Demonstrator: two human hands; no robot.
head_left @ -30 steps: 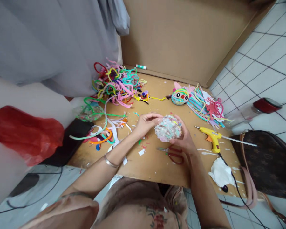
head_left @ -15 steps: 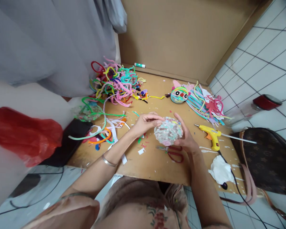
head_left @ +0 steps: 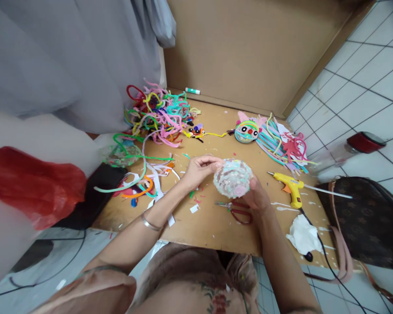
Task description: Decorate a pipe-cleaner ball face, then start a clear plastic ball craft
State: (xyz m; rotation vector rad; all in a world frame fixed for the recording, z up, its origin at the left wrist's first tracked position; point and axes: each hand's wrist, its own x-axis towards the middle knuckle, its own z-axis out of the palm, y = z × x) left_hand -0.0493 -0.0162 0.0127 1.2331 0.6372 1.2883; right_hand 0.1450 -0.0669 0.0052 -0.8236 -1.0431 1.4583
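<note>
A round, pale, multicoloured disc (head_left: 232, 179), its textured side facing me, is held above the table between both hands. My left hand (head_left: 201, 170) pinches its upper left edge between thumb and fingers. My right hand (head_left: 258, 195) grips the lower right edge, with most of its fingers hidden behind the disc. Just below lies a pair of scissors with red handles (head_left: 241, 216), partly beside my right wrist. A finished-looking round face with goggle eyes and a red nose (head_left: 247, 131) rests farther back, striped pipe cleaners trailing from it.
A tangled pile of pipe cleaners (head_left: 163, 115) covers the back left. A yellow glue gun (head_left: 293, 187) lies at right, near a crumpled white tissue (head_left: 304, 234) and a brown handbag (head_left: 368, 218). A glue stick (head_left: 192, 91) lies by the back board. A red-lidded bottle (head_left: 350, 148) leans at right.
The disc has turned and shifted slightly right. My right hand's fingers, spread around its right edge before, have moved lower and behind it. My left hand stays at the upper left edge.
</note>
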